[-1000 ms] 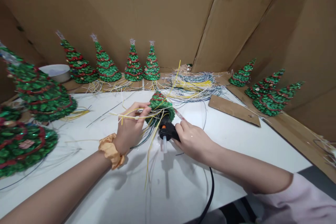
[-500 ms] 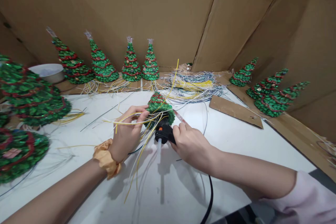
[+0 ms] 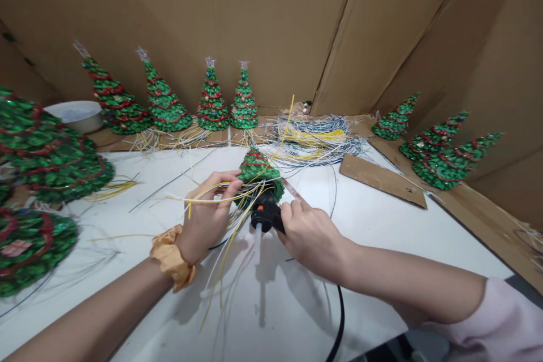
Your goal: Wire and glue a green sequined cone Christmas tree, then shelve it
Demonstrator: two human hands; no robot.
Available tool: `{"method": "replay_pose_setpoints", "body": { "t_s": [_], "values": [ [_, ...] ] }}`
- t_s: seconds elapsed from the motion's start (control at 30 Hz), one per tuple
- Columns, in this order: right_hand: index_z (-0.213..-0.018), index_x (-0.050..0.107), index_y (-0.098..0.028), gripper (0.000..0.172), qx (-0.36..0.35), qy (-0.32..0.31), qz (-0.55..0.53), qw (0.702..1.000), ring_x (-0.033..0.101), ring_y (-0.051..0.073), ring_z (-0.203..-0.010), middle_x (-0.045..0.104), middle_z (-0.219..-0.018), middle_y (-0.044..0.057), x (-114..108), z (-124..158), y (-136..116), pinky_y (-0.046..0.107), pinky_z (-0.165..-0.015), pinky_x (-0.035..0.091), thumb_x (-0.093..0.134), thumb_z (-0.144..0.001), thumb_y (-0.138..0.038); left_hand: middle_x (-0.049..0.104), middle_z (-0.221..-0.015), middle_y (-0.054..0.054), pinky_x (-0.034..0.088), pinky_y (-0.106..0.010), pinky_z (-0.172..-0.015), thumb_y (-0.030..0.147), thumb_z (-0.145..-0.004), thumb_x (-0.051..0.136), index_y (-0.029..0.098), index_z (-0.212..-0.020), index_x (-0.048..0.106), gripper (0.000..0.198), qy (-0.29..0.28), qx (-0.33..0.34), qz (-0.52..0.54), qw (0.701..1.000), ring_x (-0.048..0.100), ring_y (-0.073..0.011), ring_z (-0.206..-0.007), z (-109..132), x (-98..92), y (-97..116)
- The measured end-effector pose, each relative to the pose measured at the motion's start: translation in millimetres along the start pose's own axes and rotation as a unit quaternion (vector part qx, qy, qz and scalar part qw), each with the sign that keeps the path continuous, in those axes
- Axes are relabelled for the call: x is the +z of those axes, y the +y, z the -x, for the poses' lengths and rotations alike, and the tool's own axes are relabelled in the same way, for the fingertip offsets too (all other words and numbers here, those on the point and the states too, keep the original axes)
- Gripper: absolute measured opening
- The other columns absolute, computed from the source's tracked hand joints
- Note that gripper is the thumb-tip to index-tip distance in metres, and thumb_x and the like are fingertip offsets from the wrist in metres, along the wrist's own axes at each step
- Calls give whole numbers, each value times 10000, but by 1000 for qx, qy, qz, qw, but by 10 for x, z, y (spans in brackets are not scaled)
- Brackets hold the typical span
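A small green Christmas tree (image 3: 255, 167) with red garland lies tipped over, its open base facing me. My left hand (image 3: 208, 201) grips the left side of that base, fingers closed on it. Yellow and white wires (image 3: 224, 254) spill out of the base across my left fingers and down over the table. My right hand (image 3: 311, 232) is wrapped round the handle of a black glue gun (image 3: 263, 212), whose front end points into the base, so the nozzle is hidden. A translucent glue stick (image 3: 258, 237) sticks out of its rear. A thin clear reddish strip (image 3: 292, 188) shows just beyond my right fingers.
Several decorated trees (image 3: 212, 102) stand along the back, with more at the left (image 3: 51, 153) and right (image 3: 441, 153). A wire bundle (image 3: 318, 138), a cardboard piece (image 3: 382, 181) and a white bowl (image 3: 76, 116) lie around the white table (image 3: 161, 317). A black cord (image 3: 340, 317) runs toward me.
Almost nothing differs. Both hands keep their hold on the tree and the glue gun, and the view has shifted very slightly.
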State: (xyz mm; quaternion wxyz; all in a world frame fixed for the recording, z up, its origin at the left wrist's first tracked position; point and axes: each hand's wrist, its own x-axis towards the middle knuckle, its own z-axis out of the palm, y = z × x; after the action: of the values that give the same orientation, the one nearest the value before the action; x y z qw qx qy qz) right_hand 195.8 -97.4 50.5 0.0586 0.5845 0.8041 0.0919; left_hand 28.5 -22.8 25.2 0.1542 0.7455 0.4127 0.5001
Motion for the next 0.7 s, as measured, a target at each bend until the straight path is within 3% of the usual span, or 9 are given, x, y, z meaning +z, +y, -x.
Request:
{"method": "replay_pose_setpoints", "body": {
  "t_s": [0.27, 0.53, 0.7],
  "values": [
    [-849, 501, -121, 115, 20, -36, -38, 998, 610, 227, -660, 615, -809, 155, -68, -14, 9, 289, -477, 433, 425, -815, -200, 663, -950, 2, 513, -214, -701, 288, -843, 519, 201, -825, 581, 108, 1, 5, -13, 1000, 628, -131, -811, 9, -5, 7],
    [-915, 511, -103, 236, 30, -69, -86, 993, 624, 237, -704, 635, -867, 171, -135, -25, 13, 304, -544, 444, 359, -863, -276, 663, -939, 18, 498, -172, -698, 255, -849, 514, 204, -826, 571, 80, 8, 35, -37, 999, 628, -107, -806, 9, 2, -4],
    [-930, 513, -99, 265, 39, -80, -118, 989, 630, 243, -715, 647, -868, 165, -213, -20, 25, 302, -573, 426, 352, -872, -302, 668, -936, 15, 501, -194, -674, 295, -848, 514, 206, -830, 570, 107, 11, 17, -36, 999, 634, -118, -730, 16, 16, 15]
  ]
}}
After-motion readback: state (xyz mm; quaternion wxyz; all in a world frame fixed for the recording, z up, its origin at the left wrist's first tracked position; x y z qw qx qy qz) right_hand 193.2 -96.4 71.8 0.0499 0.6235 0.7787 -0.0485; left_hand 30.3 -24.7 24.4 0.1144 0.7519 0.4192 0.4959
